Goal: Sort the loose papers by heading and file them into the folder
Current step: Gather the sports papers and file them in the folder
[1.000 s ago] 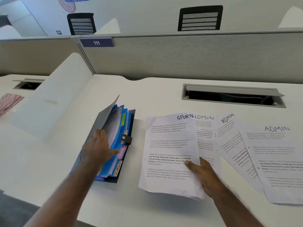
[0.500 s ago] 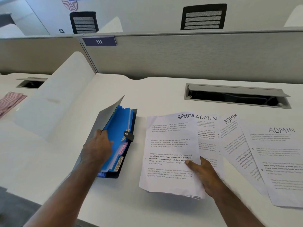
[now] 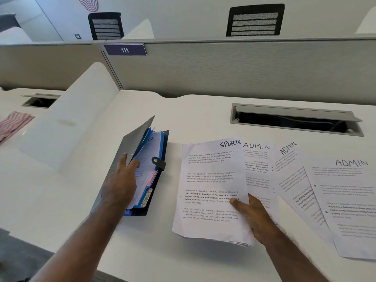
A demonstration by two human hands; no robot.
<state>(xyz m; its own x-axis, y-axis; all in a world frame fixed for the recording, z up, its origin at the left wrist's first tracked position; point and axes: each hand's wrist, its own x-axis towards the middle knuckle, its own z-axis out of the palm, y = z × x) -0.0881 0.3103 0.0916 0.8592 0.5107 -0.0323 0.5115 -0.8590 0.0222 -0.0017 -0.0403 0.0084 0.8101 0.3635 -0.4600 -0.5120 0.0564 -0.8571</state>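
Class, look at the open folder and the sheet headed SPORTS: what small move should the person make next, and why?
Probably the left hand should part the folder at its SPORTS tab, since it now spreads a section higher up, while the right hand grips the SPORTS papers ready to file.

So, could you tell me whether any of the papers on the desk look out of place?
Yes: the ADMIN sheet just right of the SPORTS stack has its printed text upside down under the heading, unlike the others.

Both forearms reach forward from the bottom edge. The left hand (image 3: 120,184) curls its fingers (image 3: 133,164) into the folder (image 3: 150,169). The right hand (image 3: 256,218) pinches the SPORTS stack (image 3: 211,188), thumb on top.
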